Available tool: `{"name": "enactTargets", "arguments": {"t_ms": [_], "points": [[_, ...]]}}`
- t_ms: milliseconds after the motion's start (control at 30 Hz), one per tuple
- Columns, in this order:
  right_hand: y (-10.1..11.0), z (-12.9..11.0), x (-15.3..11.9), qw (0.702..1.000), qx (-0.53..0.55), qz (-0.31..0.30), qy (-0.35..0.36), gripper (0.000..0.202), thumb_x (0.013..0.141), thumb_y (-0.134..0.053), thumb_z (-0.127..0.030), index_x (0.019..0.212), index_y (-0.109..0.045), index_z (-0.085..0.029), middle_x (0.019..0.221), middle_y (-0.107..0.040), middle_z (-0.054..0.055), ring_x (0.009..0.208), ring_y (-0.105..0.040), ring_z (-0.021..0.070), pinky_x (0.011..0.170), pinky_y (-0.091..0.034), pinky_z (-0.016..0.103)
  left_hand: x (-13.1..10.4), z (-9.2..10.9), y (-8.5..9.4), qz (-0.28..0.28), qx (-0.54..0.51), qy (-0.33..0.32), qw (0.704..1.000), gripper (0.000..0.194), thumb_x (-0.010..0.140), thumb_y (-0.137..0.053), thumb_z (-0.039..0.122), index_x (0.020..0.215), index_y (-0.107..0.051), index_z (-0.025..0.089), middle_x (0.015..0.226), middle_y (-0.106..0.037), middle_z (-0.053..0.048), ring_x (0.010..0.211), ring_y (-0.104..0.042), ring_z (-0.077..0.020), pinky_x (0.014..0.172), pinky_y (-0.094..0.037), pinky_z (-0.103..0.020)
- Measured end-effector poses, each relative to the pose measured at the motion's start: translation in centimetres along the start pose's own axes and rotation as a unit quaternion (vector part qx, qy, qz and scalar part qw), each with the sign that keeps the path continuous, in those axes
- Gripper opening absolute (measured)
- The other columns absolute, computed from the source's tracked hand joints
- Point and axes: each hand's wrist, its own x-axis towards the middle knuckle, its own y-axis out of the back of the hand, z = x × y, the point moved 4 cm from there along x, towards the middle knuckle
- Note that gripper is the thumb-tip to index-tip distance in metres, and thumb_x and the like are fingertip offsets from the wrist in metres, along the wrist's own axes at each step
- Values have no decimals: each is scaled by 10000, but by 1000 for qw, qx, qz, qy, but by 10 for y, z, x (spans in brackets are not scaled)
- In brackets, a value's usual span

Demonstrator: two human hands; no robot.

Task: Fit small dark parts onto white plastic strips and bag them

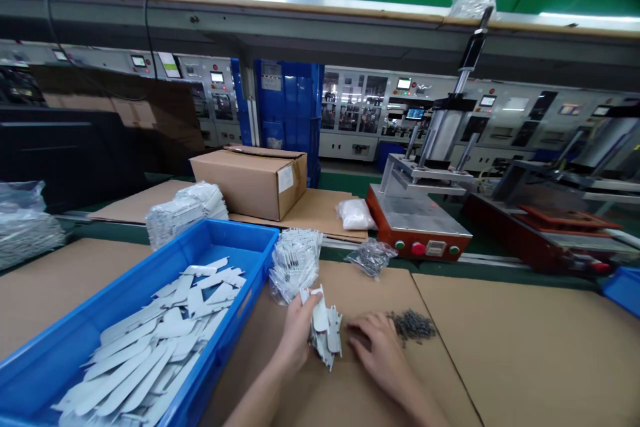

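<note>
My left hand (299, 328) is wrapped round the edge of a light grey plastic piece, beside a small stack of similar pieces (327, 333) at the centre of the cardboard-covered table. Just right of that stack, my right hand (376, 347) rests low over the cardboard with its fingers bent and apart; nothing shows between them. A pile of small dark parts (413, 325) touches the area beyond its fingertips on the right. To the left, a blue tray (235, 327) holds many flat light grey pieces (150, 353).
Behind the hands lie a bagged bundle of grey pieces (296, 260) and a bag of dark parts (371, 256). Farther back are a cardboard box (250, 180), a white bag (355, 213) and a red-based press (420, 220). A metal shelf beam (320, 30) crosses above.
</note>
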Motion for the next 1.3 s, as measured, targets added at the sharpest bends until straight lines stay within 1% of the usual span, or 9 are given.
{"name": "enactTargets", "arguments": {"t_ms": [167,267,400,533,700,833,967,1167,1300], "points": [[-5,-1,2,997,-69,42,-5,226,744,-497,-206,954,-560,-264,926,-604,40,889,-494,219,741,-341,319,-1,-3,0,-9,-2,-8,1000,211,641,-596,310,716,-467,161,522,-485,52,458,-502,-92,460,-393,-187],[-7,5,4,995,-88,37,-5,256,757,-485,-218,1001,-536,-276,953,-595,42,897,-482,224,738,-331,323,0,-7,1,-1,25,-32,999,211,626,-612,301,699,-482,152,540,-481,49,480,-493,-85,474,-389,-177],[-9,13,6,996,-86,29,-20,166,782,-456,-195,862,-584,-265,872,-610,21,849,-491,204,722,-320,312,4,-11,2,8,80,-46,996,219,614,-620,313,708,-506,151,552,-513,39,496,-507,-99,480,-390,-182],[-8,15,6,997,-54,36,-28,154,789,-452,-204,736,-594,-232,767,-612,20,801,-505,193,714,-324,308,5,-12,0,-18,106,-57,993,233,630,-605,335,723,-504,147,565,-561,14,509,-536,-125,514,-420,-217],[-5,13,3,988,119,59,-76,166,779,-472,-303,701,-562,-188,695,-604,29,699,-537,183,650,-386,276,3,-7,-1,-53,124,-85,987,249,667,-573,367,765,-498,151,618,-605,-17,551,-555,-143,542,-428,-232],[-7,8,1,935,331,41,-119,210,733,-535,-374,687,-522,-169,662,-598,26,674,-563,178,597,-432,242,2,-6,-1,-41,147,-89,984,251,668,-572,377,768,-497,160,605,-582,2,536,-535,-134,524,-415,-220],[-9,3,1,900,416,32,-127,217,707,-574,-376,698,-516,-167,687,-611,34,725,-584,191,648,-449,260,0,-8,-1,-21,194,-97,976,254,658,-577,389,751,-512,162,560,-525,30,476,-480,-110,484,-382,-201],[-6,1,-2,927,355,58,-105,187,688,-594,-348,714,-588,-163,696,-625,34,693,-574,178,646,-452,248,-5,-7,-4,-43,233,-131,963,232,700,-533,380,788,-509,167,576,-492,34,499,-453,-106,492,-361,-191],[0,-9,-3,958,281,39,-43,142,742,-531,-290,770,-630,-192,747,-640,41,731,-577,180,680,-450,253,-11,-2,-8,-45,245,-165,954,211,699,-539,360,778,-523,164,612,-517,18,574,-481,-128,551,-366,-196]]}}
